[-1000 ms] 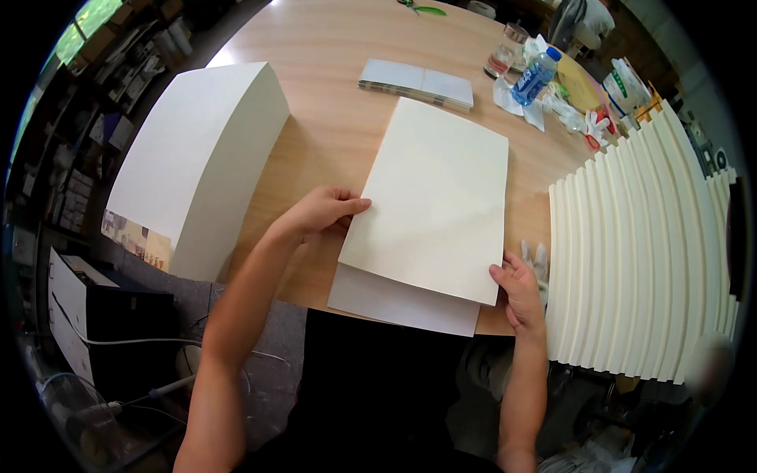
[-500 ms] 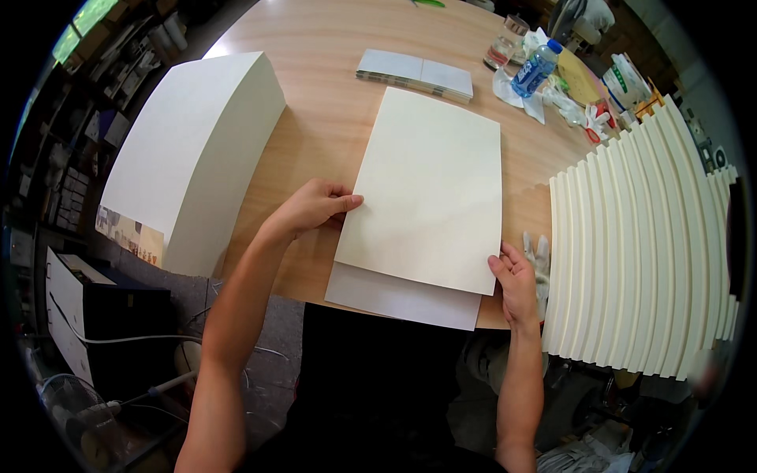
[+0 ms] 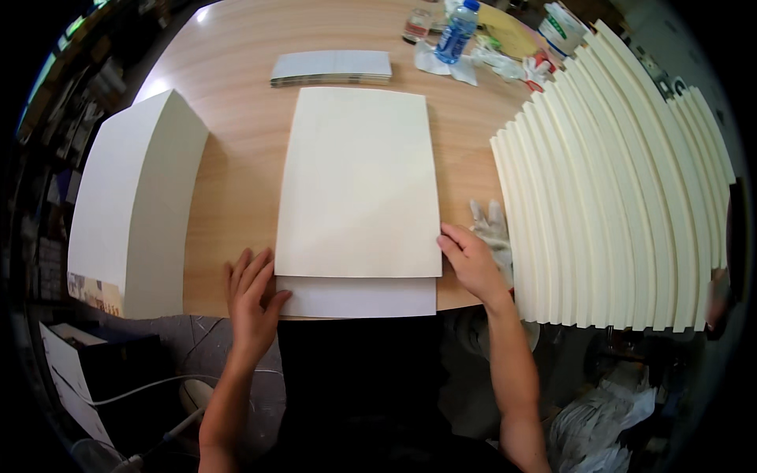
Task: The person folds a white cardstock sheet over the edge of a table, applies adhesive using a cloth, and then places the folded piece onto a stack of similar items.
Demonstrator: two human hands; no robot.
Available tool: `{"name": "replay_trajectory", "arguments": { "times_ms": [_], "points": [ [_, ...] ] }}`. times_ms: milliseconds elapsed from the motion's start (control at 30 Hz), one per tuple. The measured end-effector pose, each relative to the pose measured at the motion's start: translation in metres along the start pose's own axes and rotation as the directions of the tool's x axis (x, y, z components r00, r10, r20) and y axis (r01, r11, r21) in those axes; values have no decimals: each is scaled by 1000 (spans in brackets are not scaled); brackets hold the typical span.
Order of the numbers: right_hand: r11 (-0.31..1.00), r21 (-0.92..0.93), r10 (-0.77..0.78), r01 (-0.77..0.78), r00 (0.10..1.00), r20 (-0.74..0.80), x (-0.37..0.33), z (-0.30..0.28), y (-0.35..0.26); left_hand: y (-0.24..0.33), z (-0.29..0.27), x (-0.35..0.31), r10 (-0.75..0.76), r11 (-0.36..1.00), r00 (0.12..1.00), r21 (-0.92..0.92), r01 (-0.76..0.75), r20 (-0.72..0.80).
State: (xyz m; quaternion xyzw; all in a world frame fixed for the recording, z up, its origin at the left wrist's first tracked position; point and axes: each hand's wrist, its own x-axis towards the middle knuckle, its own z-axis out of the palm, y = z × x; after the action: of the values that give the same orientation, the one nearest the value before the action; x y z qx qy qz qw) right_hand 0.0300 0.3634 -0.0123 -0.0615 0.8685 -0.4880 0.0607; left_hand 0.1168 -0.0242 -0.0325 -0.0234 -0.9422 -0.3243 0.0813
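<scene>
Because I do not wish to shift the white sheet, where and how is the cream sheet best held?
Probably pinch the long side edges, coming from left and right. The cream sheet looks flat and upright-oblong; the white sheet sticks out under its near edge, but does not show beyond the long sides.

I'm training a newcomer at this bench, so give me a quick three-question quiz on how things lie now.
1. True or false: the cream panel completely covers the white sheet.
2. What lies between the right hand and the ridged cream stack?
3. Where is the blue-capped bottle? (a) on the panel; (b) beyond the panel, toward the right; (c) on the floor.

Key: 1. False: a strip of the sheet shows at the panel's near edge. 2. A whitish glove. 3. b.
</scene>
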Motion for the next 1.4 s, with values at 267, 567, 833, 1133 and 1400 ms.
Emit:
{"name": "replay_trajectory", "arguments": {
  "times_ms": [267, 567, 833, 1133, 1400],
  "points": [
    [981, -185, -78, 62, 994, -79, -8, 8, 3, 5, 1, 2, -5, 1000, 1000, 15, 5, 14],
    [976, -195, -118, 98, 988, -96, -7, 9, 3, 9, -2, 2, -21, 1000, 999, 23, 20, 34],
    [949, -294, -152, 115, 982, -108, -9, 13, 2, 7, -5, 1, -15, 1000, 999, 22, 14, 46],
    [895, 372, 286, -247, 957, -52, -10, -13, -4, 46, 4, 10, 45, 995, 986, -77, -59, -163],
    [931, -352, -250, 98, 873, -419, -59, 1, -3, 91, 54, 22, 579, 812, 775, -102, -574, 254]
  ]
}}
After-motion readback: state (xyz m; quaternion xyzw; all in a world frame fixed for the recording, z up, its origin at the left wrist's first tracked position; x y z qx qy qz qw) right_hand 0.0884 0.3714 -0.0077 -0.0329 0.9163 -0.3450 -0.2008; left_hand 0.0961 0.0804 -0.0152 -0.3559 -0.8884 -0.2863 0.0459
